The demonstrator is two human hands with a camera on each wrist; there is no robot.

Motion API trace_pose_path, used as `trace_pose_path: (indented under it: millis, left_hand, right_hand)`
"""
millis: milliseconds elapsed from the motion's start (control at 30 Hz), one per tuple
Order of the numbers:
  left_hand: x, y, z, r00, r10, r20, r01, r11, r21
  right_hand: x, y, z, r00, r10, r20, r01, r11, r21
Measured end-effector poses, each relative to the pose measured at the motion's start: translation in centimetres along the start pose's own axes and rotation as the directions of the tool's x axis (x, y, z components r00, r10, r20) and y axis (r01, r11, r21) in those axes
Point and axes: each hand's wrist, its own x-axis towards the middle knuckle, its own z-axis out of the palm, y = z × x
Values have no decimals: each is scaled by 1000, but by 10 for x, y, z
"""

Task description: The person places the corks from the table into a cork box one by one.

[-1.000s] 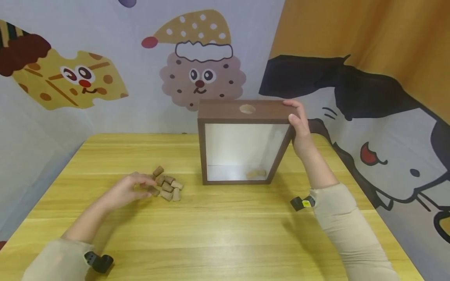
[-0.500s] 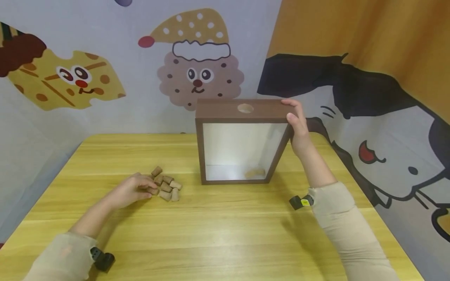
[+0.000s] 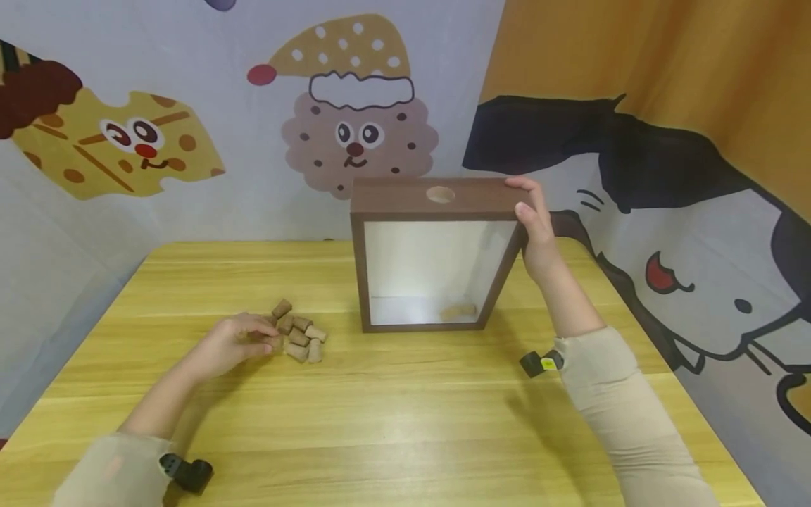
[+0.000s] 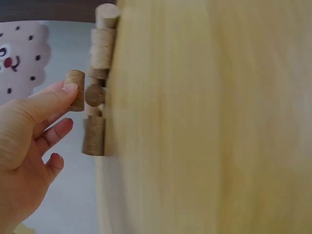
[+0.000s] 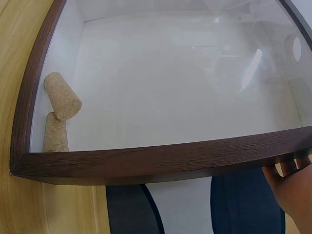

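At the left edge of a small pile of corks (image 3: 299, 338), my left hand (image 3: 224, 346) pinches one cork (image 4: 77, 101) between thumb and fingertips. The left wrist view shows that cork just off the pile, with the other fingers loosely spread. My right hand (image 3: 538, 236) grips the top right corner of a brown-framed shadow box (image 3: 393, 198), thumb in front and fingers over the top. The box stands upright, has a clear front and a round hole (image 3: 440, 194) in its top. Inside, a tapered cork (image 5: 62, 96) leans on another cork (image 5: 55, 134) in a bottom corner.
The wood-grain table (image 3: 393, 415) carries the box and the pile. Behind it hangs a cartoon-printed cloth (image 3: 228, 141), close to the table's back edge. A black wrist camera (image 3: 190, 473) sits by the left sleeve, another camera (image 3: 533, 364) by the right.
My left fingers have closed on a cork at the pile's left side and drawn it slightly up from the others. The right hand and the box have stayed put; the head view shifted slightly.
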Motion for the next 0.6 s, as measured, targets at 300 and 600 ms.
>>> trace_pose_path:
  millis: [300,600]
  left_hand:
    - [0,30,-3,994,11,-111,-10,1000,9]
    - [11,80,0,968,99,-229,-124,987,-100]
  right_hand:
    - [0,0,1,1000,0,-6,0,1000,18]
    - [0,0,0,1000,11,-4,-11,1000,21]
